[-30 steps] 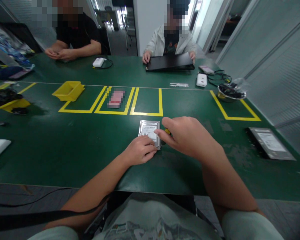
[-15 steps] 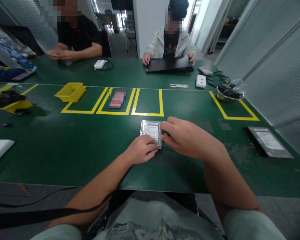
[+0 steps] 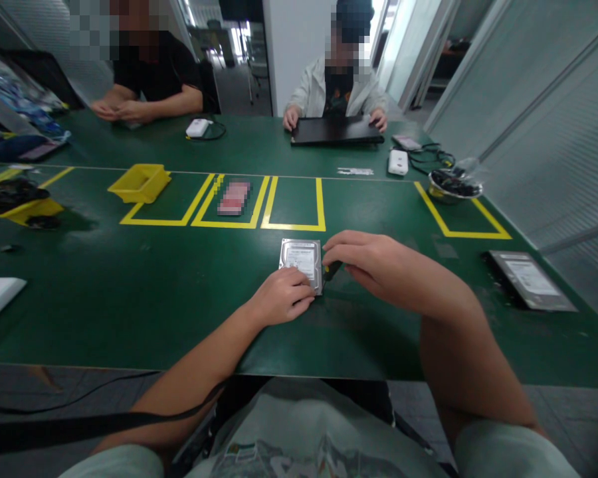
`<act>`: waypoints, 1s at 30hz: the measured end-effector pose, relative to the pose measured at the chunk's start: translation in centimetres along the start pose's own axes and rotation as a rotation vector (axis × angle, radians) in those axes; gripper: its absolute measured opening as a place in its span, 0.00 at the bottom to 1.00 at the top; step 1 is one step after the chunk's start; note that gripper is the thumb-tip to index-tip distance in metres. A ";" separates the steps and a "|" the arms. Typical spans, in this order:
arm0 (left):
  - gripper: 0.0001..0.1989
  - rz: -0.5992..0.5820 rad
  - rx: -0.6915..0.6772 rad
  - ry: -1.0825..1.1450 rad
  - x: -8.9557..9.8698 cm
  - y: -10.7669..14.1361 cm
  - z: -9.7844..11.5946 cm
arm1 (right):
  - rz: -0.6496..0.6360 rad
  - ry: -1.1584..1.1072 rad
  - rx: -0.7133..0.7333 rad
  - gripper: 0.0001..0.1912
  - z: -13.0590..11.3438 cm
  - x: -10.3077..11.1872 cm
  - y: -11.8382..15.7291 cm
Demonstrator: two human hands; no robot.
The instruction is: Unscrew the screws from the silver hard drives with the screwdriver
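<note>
A silver hard drive [image 3: 300, 257] with a white label lies flat on the green table [image 3: 129, 292] just below the yellow taped boxes. My left hand [image 3: 280, 299] rests on its near edge and holds it down. My right hand [image 3: 373, 262] is curled around a small screwdriver [image 3: 331, 269] with a yellow and black handle, whose tip sits at the drive's right side. The tip itself is hidden by my fingers.
A second hard drive [image 3: 528, 281] lies at the right. A yellow bin [image 3: 139, 182] and a pink card [image 3: 233, 197] sit in the taped boxes [image 3: 294, 226]. A metal bowl [image 3: 453, 186], white chargers and cables lie farther back. Two people sit across the table, one holding a black laptop [image 3: 336, 130].
My right hand has drawn back to the right and lowered, so the dark screwdriver handle now shows beside the drive. My left hand stays on the drive.
</note>
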State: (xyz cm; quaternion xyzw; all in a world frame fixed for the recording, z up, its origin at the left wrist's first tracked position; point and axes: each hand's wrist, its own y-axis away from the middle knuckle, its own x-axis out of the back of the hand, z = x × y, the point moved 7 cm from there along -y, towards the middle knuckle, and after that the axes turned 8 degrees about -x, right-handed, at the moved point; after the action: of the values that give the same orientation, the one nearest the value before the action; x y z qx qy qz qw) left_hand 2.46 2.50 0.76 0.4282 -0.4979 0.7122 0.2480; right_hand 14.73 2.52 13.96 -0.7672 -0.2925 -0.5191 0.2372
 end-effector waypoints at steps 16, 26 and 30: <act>0.10 -0.009 -0.001 -0.007 0.1 -0.1 0.2 | 0.039 0.298 -0.180 0.09 0.4 0.0 -0.3; 0.10 0.018 0.000 0.000 0.1 0.0 0.1 | 0.085 0.568 -0.366 0.27 0.2 -0.7 -1.1; 0.10 0.013 0.001 -0.002 0.2 0.0 0.2 | 0.088 0.562 -0.374 0.27 0.1 -0.6 -0.9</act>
State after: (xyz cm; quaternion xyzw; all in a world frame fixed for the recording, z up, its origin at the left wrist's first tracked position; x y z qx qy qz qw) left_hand 2.48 2.31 0.93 0.4256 -0.5006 0.7136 0.2429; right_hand 13.94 3.11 13.39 -0.6363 -0.0819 -0.7443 0.1858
